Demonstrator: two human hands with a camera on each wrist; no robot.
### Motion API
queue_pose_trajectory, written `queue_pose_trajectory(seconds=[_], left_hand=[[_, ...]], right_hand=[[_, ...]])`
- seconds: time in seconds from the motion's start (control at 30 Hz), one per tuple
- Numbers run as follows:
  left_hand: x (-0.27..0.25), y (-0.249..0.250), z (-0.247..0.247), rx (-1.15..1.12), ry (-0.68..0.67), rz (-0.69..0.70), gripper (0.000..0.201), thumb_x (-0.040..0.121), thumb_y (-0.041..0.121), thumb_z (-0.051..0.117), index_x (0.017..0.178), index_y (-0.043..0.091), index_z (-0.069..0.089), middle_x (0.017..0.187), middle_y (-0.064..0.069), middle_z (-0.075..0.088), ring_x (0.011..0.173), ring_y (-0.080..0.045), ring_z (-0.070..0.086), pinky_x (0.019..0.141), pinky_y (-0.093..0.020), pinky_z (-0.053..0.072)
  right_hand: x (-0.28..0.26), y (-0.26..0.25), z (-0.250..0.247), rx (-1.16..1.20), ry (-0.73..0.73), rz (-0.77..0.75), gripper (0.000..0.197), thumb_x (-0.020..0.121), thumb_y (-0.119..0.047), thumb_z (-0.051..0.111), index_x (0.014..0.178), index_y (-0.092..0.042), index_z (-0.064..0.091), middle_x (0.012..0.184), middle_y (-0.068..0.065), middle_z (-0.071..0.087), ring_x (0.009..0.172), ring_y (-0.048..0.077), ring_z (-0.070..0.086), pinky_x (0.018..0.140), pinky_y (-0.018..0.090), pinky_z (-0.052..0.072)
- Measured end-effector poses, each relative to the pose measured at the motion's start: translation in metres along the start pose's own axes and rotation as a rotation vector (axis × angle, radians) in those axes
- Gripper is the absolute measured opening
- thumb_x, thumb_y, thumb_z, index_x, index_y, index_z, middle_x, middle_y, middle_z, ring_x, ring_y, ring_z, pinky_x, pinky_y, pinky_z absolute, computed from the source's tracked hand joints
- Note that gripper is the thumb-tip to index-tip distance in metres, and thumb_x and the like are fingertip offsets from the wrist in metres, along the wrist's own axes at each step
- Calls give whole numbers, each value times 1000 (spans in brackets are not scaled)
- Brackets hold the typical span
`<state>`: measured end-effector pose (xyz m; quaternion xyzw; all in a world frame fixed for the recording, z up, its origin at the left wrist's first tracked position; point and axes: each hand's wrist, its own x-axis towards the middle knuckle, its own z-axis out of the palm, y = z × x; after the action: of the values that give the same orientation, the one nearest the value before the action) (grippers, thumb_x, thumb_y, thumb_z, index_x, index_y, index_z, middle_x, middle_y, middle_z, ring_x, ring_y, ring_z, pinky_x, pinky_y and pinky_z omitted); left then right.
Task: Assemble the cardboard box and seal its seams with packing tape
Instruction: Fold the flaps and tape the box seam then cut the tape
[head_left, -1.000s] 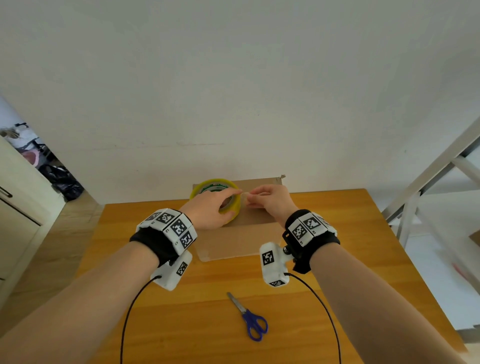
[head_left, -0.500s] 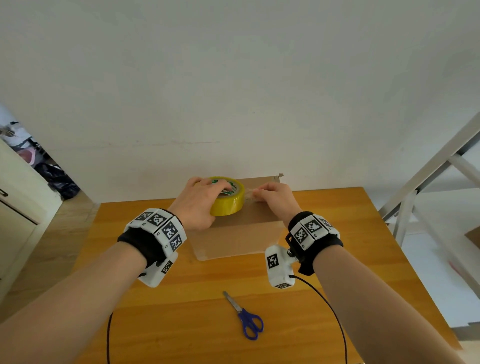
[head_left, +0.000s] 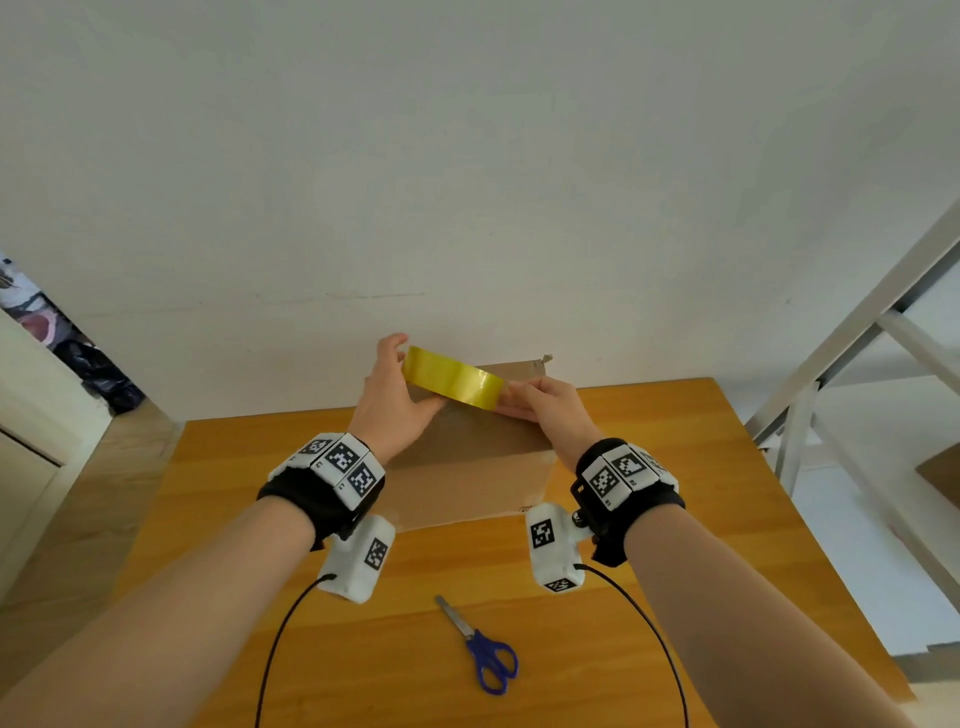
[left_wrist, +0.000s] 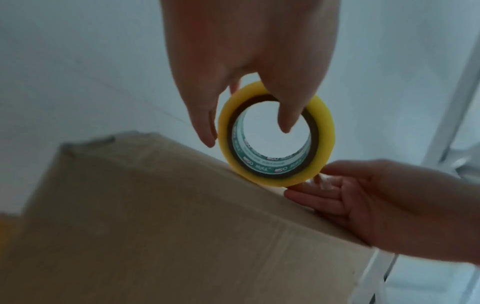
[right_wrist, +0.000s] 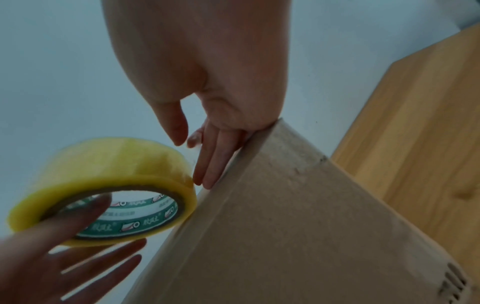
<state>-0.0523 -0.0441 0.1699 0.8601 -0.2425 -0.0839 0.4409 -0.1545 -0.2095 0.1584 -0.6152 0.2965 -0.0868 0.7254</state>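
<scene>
A brown cardboard box stands on the wooden table against the wall. Above its top, my left hand grips a yellow roll of packing tape, tipped up on edge. In the left wrist view one finger goes through the core of the roll and the others lie outside it. My right hand is at the roll's right side. Its thumb and forefinger pinch the clear free tape end, and its other fingers lie along the box edge.
Blue-handled scissors lie on the table in front of the box, between my forearms. Wrist-camera cables hang down over the near table. A white wall is right behind the box. A grey metal frame stands to the right of the table.
The tape roll was lying flat on the box top. My left hand has lifted it and tipped it on edge, while my right hand has stayed at the roll's right side.
</scene>
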Motion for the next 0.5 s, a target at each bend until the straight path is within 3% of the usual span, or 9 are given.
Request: queue_pose_trajectory(seconds=[0.07, 0.13, 0.2, 0.27, 0.37, 0.5], left_hand=[[5, -2, 6, -84, -7, -115, 61, 81, 26, 64, 133, 11, 35, 118, -7, 55, 108, -23, 53, 91, -38, 44], [9, -4, 10, -49, 27, -155, 33, 86, 17, 52, 117, 5, 54, 109, -14, 62, 102, -29, 58, 82, -35, 45], [11, -7, 12, 19, 68, -186, 24, 88, 9, 49, 107, 1, 59, 109, -22, 61, 101, -36, 58, 82, -40, 46], [12, -9, 12, 74, 92, -191, 25, 86, 10, 53, 109, 0, 57, 111, -23, 60, 103, -39, 56, 84, -43, 46], [12, -5, 11, 28, 145, -195, 22, 84, 5, 55, 105, -1, 52, 103, -20, 60, 98, -38, 56, 77, -41, 46], [5, 8, 14, -333, 195, -265, 12, 90, 6, 48, 99, 8, 41, 95, -9, 57, 79, -31, 66, 77, -47, 55]], right_hand=[[-1, -2, -1, 37, -22, -13, 14, 95, -15, 53, 103, -3, 54, 98, 12, 71, 80, 15, 70, 68, 14, 54], [0, 0, -2, 31, -11, -23, 12, 96, -15, 52, 100, -4, 55, 98, 13, 71, 82, 17, 71, 76, 19, 55], [1, 1, -4, 34, 6, -44, 13, 96, -13, 51, 101, -2, 56, 91, 10, 72, 78, 14, 71, 73, 18, 55], [0, 1, -5, 58, 3, -63, 13, 97, -11, 50, 101, 0, 56, 86, 7, 72, 72, 10, 71, 68, 15, 53], [1, 2, -6, 106, -8, -84, 14, 98, -10, 46, 96, -1, 57, 94, 14, 72, 81, 17, 71, 77, 20, 54], [0, 0, -7, 144, 23, -76, 16, 99, -11, 44, 90, -5, 55, 92, 13, 72, 82, 18, 71, 72, 16, 54]])
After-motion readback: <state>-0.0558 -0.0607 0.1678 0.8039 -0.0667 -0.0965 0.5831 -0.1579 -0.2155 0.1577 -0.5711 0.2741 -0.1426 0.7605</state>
